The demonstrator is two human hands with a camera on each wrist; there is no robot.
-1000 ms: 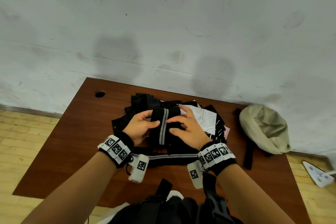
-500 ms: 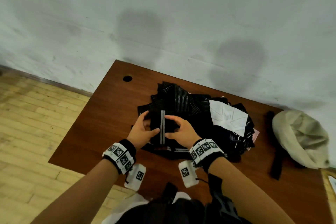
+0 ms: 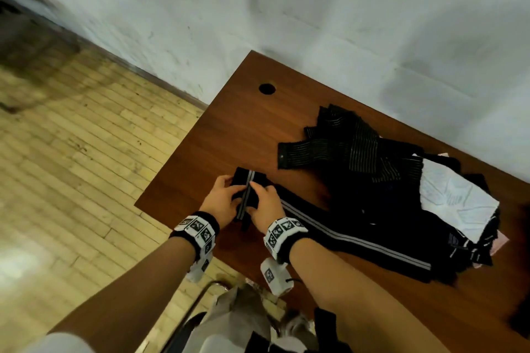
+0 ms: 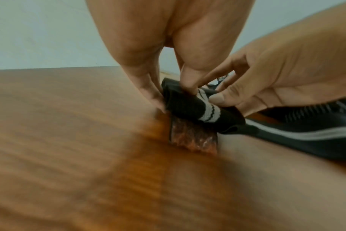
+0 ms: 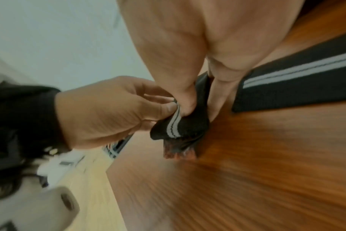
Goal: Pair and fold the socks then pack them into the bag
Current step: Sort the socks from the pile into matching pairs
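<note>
Brown desk [image 3: 235, 123] against white wall | folded striped sock [image 3: 247, 195] at near-left corner, pinched between left hand [image 3: 222, 201] and right hand [image 3: 265, 203] | loose sock pile [image 3: 372, 169] lay to right.

A folded black sock bundle [image 3: 249, 195] with twin grey stripes sits near the tabletop's [image 3: 238, 123] left front corner, pinched between both hands. Just to its right, a long black sock [image 3: 355, 235] with matching stripes lies flat, running toward the front edge. Farther right, a heap of black pinstriped socks [image 3: 352, 146] and a white one [image 3: 456, 198] rests toward the back edge.
</note>
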